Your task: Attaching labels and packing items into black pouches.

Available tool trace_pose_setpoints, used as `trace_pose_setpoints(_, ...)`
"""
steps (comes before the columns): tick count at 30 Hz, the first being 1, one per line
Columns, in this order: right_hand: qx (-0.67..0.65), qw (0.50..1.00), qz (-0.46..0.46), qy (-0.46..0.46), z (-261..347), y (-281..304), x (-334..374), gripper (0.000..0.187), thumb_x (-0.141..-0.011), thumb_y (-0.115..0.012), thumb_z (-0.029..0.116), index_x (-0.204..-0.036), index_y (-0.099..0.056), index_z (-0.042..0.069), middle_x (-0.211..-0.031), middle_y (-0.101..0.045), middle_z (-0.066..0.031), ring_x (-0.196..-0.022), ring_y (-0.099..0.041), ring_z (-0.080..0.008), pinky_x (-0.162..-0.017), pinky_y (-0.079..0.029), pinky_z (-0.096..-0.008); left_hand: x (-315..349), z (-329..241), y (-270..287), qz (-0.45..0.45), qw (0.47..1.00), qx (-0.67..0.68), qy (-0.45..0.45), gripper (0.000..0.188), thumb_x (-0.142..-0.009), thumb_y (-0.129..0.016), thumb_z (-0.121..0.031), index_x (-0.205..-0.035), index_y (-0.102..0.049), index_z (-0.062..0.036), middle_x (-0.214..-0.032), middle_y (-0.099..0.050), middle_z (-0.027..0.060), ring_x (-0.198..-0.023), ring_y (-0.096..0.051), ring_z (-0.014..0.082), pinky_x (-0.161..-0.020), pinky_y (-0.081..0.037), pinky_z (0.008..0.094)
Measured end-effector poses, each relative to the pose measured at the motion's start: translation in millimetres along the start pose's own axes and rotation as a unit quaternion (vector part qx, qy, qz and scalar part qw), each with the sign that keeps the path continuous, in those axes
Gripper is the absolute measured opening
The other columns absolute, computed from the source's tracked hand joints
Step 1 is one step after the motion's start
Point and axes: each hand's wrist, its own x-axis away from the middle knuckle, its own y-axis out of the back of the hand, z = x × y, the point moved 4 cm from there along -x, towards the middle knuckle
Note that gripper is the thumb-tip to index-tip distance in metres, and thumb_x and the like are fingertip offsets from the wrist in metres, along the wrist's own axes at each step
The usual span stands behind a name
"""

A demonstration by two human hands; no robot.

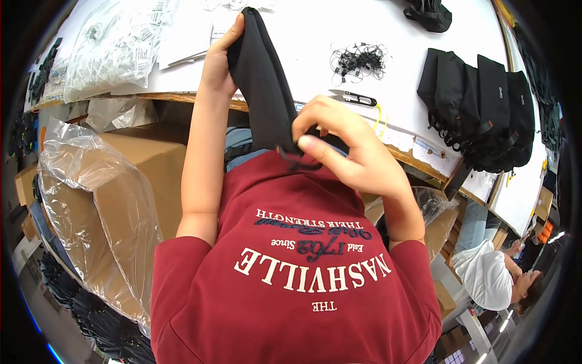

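A long black fabric pouch (262, 85) is held up between my hands, over the table's near edge. My left hand (219, 64) grips its upper end, the thumb along the side and the other fingers hidden behind it. Lower down, my right hand (336, 142) pinches the pouch's near end, thumb against bent fingers. A dark strap or loop with a small reddish tab hangs blurred below that pinch. Just beyond my right hand, a pair of black thread snips (357, 98) with a yellow cord lies on the table.
On the white table (297, 36) lie a tangle of black strings (359, 62) and a row of black pouches (479, 103) at right. A clear bag of labelled packets (118, 51) sits far left. A plastic-covered cardboard box (130, 182) stands left; another person (491, 273) is at lower right.
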Motion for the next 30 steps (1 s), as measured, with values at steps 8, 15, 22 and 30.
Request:
trace_pose_setpoints(8, -0.360, 0.892, -0.190, -0.195, -60.1, 26.6, 20.4, 0.027, -0.084, -0.065, 0.013, -0.104, -0.048, 0.009, -0.085, -0.056, -0.0027, -0.073, -0.056, -0.0065, -0.057, -0.048, -0.0189, 61.7, -13.0, -22.7, 0.008, 0.992, 0.102, 0.069, 0.043, -0.089, -0.061, -0.024, -0.124, -0.051, -0.0010, -0.118, -0.057, 0.0135, -0.107, -0.057, 0.0204, -0.091, -0.046, 0.0330)
trace_pose_setpoints(15, -0.514, 0.809, -0.134, -0.253, -88.6, 22.6, 34.3, 0.032, -0.086, -0.057, 0.020, -0.110, -0.060, -0.001, -0.069, -0.052, -0.0010, -0.055, -0.048, -0.0117, -0.049, -0.037, -0.0245, 86.8, -37.2, -35.8, 0.088, 0.809, -0.475, -0.336, 0.109, -0.052, -0.089, -0.021, -0.141, -0.028, -0.0112, -0.142, -0.035, 0.0127, -0.129, -0.038, 0.0288, -0.108, -0.027, 0.0436)
trace_pose_setpoints(22, -0.081, 0.949, -0.185, -0.240, -96.8, 30.5, 34.6, 0.032, -0.091, -0.050, 0.026, -0.115, -0.060, 0.006, -0.076, -0.055, -0.0012, -0.068, -0.046, -0.0116, -0.069, -0.040, -0.0232, 92.9, -30.0, -48.8, 0.102, 0.827, -0.474, -0.285, 0.039, -0.069, -0.076, 0.003, -0.106, -0.064, -0.0035, -0.104, -0.064, 0.0063, -0.094, -0.058, 0.0163, -0.086, -0.044, 0.0257)
trace_pose_setpoints(30, 0.075, 0.977, -0.195, 0.030, -37.3, 44.3, 20.7, 0.042, -0.064, -0.077, 0.015, -0.105, -0.070, 0.009, -0.097, -0.062, -0.0096, -0.089, -0.057, -0.0227, -0.080, -0.044, -0.0330, 87.7, -10.5, -40.4, 0.114, 0.901, -0.383, -0.172, 0.024, -0.082, -0.069, -0.014, -0.103, -0.066, -0.0028, -0.097, -0.062, 0.0028, -0.091, -0.054, 0.0120, -0.084, -0.040, 0.0241)
